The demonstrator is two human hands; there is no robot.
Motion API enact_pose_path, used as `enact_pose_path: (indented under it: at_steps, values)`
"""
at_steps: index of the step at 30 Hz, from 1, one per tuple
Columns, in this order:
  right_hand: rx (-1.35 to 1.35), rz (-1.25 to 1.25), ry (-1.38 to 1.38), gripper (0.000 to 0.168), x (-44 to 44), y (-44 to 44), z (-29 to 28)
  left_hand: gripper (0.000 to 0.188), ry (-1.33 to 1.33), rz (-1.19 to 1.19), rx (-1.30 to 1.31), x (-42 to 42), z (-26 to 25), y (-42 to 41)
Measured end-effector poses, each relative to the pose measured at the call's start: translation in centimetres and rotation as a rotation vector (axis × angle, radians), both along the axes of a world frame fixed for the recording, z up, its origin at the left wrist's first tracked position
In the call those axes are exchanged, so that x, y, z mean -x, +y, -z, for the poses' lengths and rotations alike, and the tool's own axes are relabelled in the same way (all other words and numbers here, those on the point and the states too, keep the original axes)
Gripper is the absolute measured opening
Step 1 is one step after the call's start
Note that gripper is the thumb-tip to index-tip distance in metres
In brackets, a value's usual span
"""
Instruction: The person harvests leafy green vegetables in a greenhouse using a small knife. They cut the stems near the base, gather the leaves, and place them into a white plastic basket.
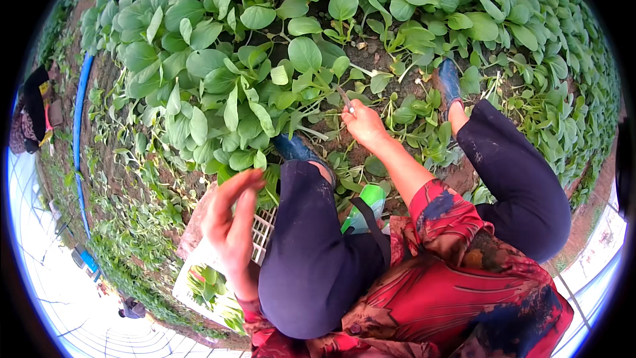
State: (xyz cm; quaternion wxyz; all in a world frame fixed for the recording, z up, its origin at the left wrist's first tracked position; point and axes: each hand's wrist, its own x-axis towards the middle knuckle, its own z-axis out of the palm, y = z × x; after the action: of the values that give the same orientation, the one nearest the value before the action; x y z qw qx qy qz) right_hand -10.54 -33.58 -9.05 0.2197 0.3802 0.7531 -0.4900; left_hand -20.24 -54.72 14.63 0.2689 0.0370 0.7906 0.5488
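Observation:
My right hand [365, 122] is closed around the handle of a small knife [343, 95], its blade angled up towards the stem of a leafy green plant [304, 54] between my feet. My left hand [231, 214] is raised beside my left knee, fingers apart and slightly blurred, with nothing in it. Below and behind that hand stands a white plastic crate [184, 286], with cut leafy greens [206, 283] lying inside. Part of the crate is hidden by my left hand and leg. Loose cut stems and leaves [313, 133] lie on the soil near my left shoe.
Dense leafy greens [497, 5] grow ahead and to the right. My blue shoes [449, 82] stand among the plants. A green and white packet [365, 206] lies between my legs. A blue hose [79, 109] runs along the left. Other people [30, 114] are at the far left.

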Motion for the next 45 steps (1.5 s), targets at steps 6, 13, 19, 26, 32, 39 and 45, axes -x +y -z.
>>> enact_pose_path:
  at_steps: [6, 13, 19, 26, 32, 39, 45]
  values:
    - [0.077, -0.126, -0.084, 0.025, 1.8, -1.5, 0.2, 0.041, -0.044, 0.731, 0.343, 6.8, 12.5, 9.3]
    - [0.021, -0.171, -0.111, 0.026, 0.6, 0.6, 0.9, 0.027, 0.361, 0.82, 0.874, 5.2, 21.7, 9.4]
    - [0.013, -0.273, -0.137, 0.026, 1.5, 0.4, 0.8, 0.02, 0.459, 0.645, 0.866, 3.9, 22.9, 7.8]
    - [0.057, -0.336, -0.159, 0.028, 2.1, -0.4, 2.5, 0.018, 0.447, 0.553, 0.85, 4.5, 24.4, 6.9]
    - [0.239, 0.212, 0.085, 0.028, -0.4, -2.4, 2.8, 0.019, -0.182, 0.066, 0.149, 5.2, 23.2, 5.4]
    - [0.758, 0.914, 0.519, 0.024, 6.0, -1.1, -4.0, 0.029, -0.519, 0.103, -0.117, 5.1, 18.1, 6.6]
    - [0.598, 0.535, 0.522, 0.013, 6.5, 2.7, -7.1, 0.066, 0.02, 0.369, -0.323, 6.9, 14.1, 8.5]
